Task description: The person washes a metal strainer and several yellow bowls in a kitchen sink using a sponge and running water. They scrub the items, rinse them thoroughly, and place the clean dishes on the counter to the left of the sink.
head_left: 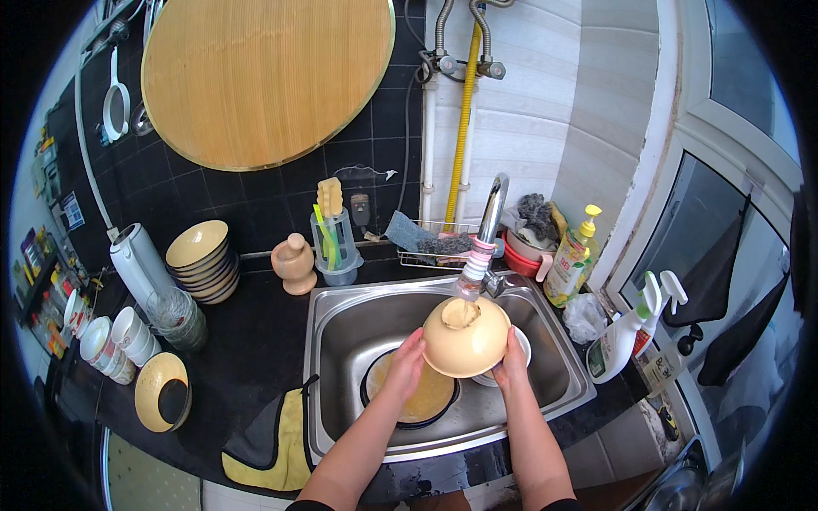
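Between both hands I hold a cream-coloured bowl, turned upside down with its foot ring facing up. My left hand grips its left rim and my right hand its right rim. Directly above is the faucet, its spout tip close over the bowl's foot. Below, in the steel sink, a dark-rimmed basin or bowl contains yellowish liquid. A white bowl is partly hidden behind my right hand.
Left on the black counter are stacked bowls, a bowl with a dark item inside, glasses, a wooden mortar and a yellow-grey cloth. Right of the sink stand a dish soap bottle and spray bottles.
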{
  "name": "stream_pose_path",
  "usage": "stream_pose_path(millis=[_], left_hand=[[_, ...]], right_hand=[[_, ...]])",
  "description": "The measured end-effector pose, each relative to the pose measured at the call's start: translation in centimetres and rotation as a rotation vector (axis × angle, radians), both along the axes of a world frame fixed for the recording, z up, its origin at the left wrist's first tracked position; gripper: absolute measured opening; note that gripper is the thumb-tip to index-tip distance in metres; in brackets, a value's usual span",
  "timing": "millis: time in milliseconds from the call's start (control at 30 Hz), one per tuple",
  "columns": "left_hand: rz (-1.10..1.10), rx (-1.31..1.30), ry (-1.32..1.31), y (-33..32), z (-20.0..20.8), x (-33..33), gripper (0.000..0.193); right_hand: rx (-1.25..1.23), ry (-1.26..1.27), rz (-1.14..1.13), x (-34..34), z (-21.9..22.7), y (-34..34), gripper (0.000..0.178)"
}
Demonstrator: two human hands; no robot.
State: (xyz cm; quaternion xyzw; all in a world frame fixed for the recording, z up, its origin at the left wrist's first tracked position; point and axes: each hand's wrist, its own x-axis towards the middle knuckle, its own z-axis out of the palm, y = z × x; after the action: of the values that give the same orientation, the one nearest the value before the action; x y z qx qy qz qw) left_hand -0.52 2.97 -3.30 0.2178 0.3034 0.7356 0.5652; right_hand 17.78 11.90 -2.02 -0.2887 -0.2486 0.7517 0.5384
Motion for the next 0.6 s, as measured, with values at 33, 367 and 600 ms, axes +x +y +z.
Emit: stream_pose_path(millis=[33, 367, 600], left_hand=[[0.012, 0.004, 0.0, 0.0, 0.0, -0.2, 0.05], [-0.085, 0.064, 0.326, -0.4, 0.9, 0.5, 0.061], [0.022, 0.021, 0.137, -0.9, 1.5, -0.3, 0.054]], right_hand=[[0.027, -0.012, 0.035, -0.1, 0.1, -0.1, 0.042], [-0.138, 0.075, -0.002, 0.7, 0.7, -0.2, 0.041], [-0.052, 0.082, 0.124, 0.4, 1.6, -0.8, 0.039]])
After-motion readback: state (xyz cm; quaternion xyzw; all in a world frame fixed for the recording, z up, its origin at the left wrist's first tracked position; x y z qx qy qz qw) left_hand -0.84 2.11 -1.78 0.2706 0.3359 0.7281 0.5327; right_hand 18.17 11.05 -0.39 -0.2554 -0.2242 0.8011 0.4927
